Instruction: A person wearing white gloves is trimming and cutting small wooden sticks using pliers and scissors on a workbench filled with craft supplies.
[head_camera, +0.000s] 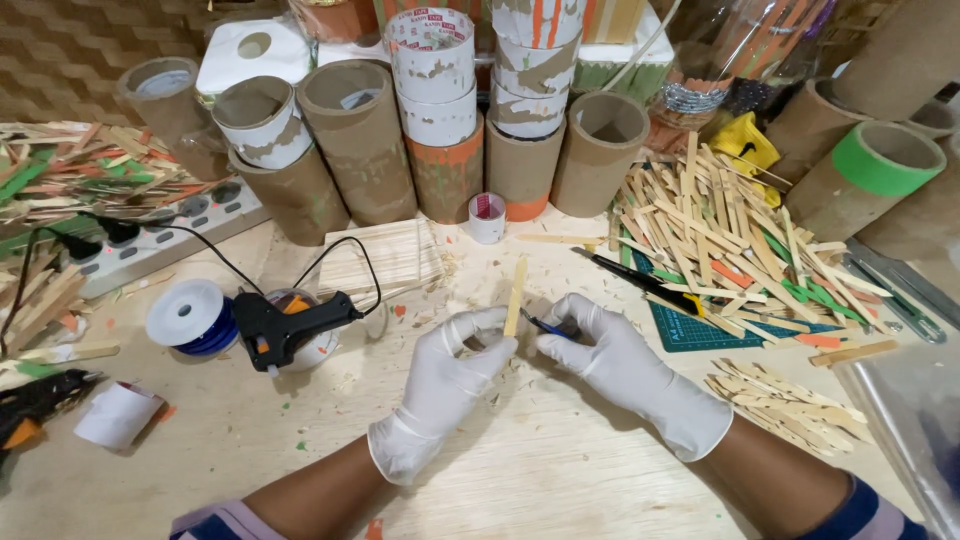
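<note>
Both my hands wear white gloves and meet over the middle of the wooden table (540, 470). My left hand (447, 385) pinches a flat pale wooden stick (515, 295) near its lower end and holds it upright. My right hand (620, 365) grips a small tool with a blue handle (545, 325), its tip touching the stick's lower part. Fine wood shavings lie on the table around both hands.
A black glue gun (285, 325) rests on a small tub beside a blue wire spool (190, 315). Several cardboard tubes (360, 140) stand along the back. A heap of sticks (720, 230), a green cutting mat (700, 325), a black utility knife (635, 275) and a power strip (150, 240) flank the hands.
</note>
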